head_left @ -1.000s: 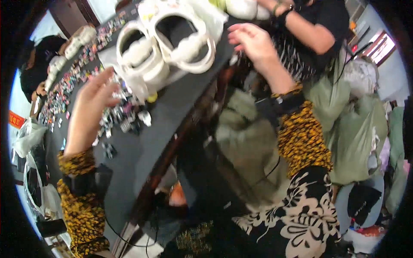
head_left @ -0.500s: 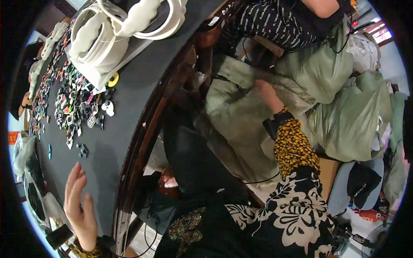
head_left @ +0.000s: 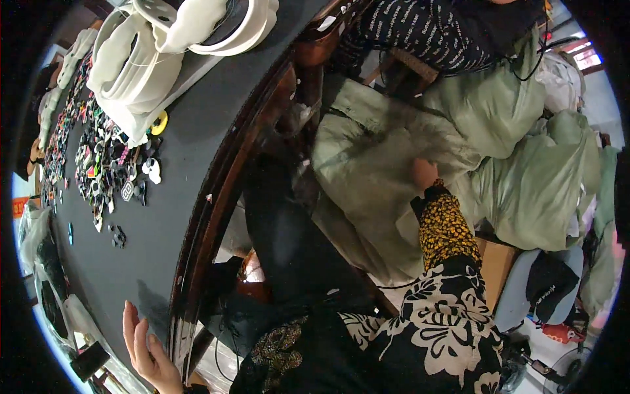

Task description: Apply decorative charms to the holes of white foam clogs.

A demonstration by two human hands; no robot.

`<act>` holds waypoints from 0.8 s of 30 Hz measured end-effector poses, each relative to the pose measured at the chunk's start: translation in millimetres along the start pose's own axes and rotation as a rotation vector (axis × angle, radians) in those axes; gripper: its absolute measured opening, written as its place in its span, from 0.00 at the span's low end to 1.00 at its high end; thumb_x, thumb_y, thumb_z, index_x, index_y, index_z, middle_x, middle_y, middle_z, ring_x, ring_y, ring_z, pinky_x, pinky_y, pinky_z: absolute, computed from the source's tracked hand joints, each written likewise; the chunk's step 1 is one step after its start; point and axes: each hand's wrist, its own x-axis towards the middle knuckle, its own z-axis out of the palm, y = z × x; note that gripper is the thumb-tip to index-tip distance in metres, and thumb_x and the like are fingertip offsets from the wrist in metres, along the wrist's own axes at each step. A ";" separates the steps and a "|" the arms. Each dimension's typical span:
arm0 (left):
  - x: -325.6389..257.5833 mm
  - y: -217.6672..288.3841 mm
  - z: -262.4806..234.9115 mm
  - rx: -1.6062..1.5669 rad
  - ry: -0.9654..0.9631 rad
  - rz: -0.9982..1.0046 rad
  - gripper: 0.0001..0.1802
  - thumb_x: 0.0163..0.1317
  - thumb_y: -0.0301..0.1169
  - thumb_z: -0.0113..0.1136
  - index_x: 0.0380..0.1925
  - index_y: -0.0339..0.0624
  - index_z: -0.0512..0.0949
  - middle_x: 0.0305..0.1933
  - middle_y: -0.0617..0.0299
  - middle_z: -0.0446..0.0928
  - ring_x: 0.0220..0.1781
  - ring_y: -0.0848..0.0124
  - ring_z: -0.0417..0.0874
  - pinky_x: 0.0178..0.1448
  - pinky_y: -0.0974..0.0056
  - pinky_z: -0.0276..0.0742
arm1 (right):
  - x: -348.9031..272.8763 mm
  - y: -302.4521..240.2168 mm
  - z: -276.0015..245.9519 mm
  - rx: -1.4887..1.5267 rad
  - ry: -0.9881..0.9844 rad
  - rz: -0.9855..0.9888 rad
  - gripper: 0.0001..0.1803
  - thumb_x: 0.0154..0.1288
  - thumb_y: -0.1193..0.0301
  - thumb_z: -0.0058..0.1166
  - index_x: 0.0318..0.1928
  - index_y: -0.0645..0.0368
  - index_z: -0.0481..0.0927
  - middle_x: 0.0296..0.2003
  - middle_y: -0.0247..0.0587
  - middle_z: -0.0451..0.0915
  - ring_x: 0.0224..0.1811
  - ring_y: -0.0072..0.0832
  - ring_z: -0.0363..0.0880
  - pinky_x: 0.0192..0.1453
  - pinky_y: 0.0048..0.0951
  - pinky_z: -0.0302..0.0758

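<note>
Head view: left hand point(head_left: 147, 351), fingers spread and holding nothing, lies flat on the dark table point(head_left: 177, 171) near its edge; right hand point(head_left: 423, 174), grip hidden, presses into pale green fabric point(head_left: 374, 164) beside the table.

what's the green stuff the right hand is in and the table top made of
Green bundle: looks like thin matte woven cloth, since it creases and folds softly around the right hand. Table: dark matte top, maybe felt or a mat, with a glossy reddish wood-like rim; left hand rests there.
</note>
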 end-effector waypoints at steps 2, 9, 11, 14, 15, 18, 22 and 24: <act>-13.7 -22.3 4.6 -0.040 0.028 -0.008 0.14 0.68 0.24 0.45 0.50 0.33 0.74 0.66 0.44 0.66 0.67 0.50 0.67 0.70 0.52 0.60 | 16.3 7.1 33.5 0.071 0.191 -0.017 0.23 0.67 0.60 0.44 0.58 0.59 0.70 0.39 0.48 0.82 0.44 0.49 0.79 0.57 0.62 0.64; -21.4 -11.8 15.8 0.027 0.070 -0.005 0.13 0.69 0.21 0.44 0.49 0.34 0.74 0.65 0.43 0.66 0.66 0.50 0.68 0.69 0.52 0.63 | -9.7 -113.4 46.4 -0.023 0.431 1.773 0.12 0.60 0.62 0.52 0.29 0.58 0.77 0.22 0.41 0.76 0.25 0.37 0.76 0.34 0.36 0.72; -25.5 -15.2 15.9 0.020 0.082 0.009 0.12 0.69 0.21 0.44 0.49 0.34 0.74 0.65 0.43 0.67 0.66 0.50 0.69 0.68 0.52 0.63 | -20.2 -128.5 31.1 -0.022 0.403 1.708 0.12 0.60 0.62 0.52 0.28 0.58 0.78 0.22 0.41 0.76 0.24 0.37 0.76 0.33 0.35 0.73; -30.6 -23.1 20.5 0.023 0.092 0.036 0.12 0.68 0.21 0.45 0.47 0.33 0.74 0.64 0.42 0.67 0.65 0.49 0.69 0.67 0.52 0.65 | -57.4 -124.5 7.7 -0.020 0.280 1.397 0.11 0.58 0.63 0.53 0.26 0.57 0.78 0.22 0.40 0.76 0.25 0.36 0.77 0.32 0.33 0.74; -32.8 -23.6 19.8 0.050 0.096 0.037 0.11 0.68 0.21 0.45 0.47 0.32 0.74 0.64 0.42 0.68 0.64 0.49 0.70 0.66 0.52 0.66 | -68.7 -125.2 2.4 -0.010 0.210 1.184 0.11 0.58 0.63 0.54 0.27 0.57 0.78 0.23 0.40 0.77 0.25 0.36 0.77 0.32 0.33 0.74; -28.3 -22.5 22.3 0.141 0.082 0.079 0.11 0.67 0.20 0.45 0.46 0.32 0.74 0.63 0.41 0.68 0.63 0.46 0.70 0.64 0.52 0.68 | -117.2 -105.2 -18.6 0.006 0.016 0.573 0.09 0.57 0.64 0.54 0.29 0.57 0.79 0.26 0.41 0.78 0.28 0.36 0.78 0.33 0.33 0.75; -25.5 -24.7 28.9 0.149 0.083 0.116 0.11 0.66 0.20 0.45 0.46 0.32 0.74 0.63 0.40 0.68 0.62 0.45 0.71 0.63 0.50 0.68 | -179.6 -104.4 -45.0 0.031 -0.242 -0.250 0.08 0.55 0.66 0.54 0.31 0.56 0.79 0.30 0.41 0.80 0.32 0.36 0.79 0.35 0.34 0.76; -26.9 -26.6 29.8 0.151 0.101 0.150 0.12 0.66 0.21 0.45 0.47 0.31 0.73 0.62 0.39 0.69 0.61 0.44 0.71 0.63 0.49 0.67 | -198.9 -111.6 -58.7 0.047 -0.371 -0.675 0.07 0.54 0.67 0.54 0.32 0.56 0.79 0.31 0.41 0.80 0.34 0.36 0.80 0.35 0.34 0.76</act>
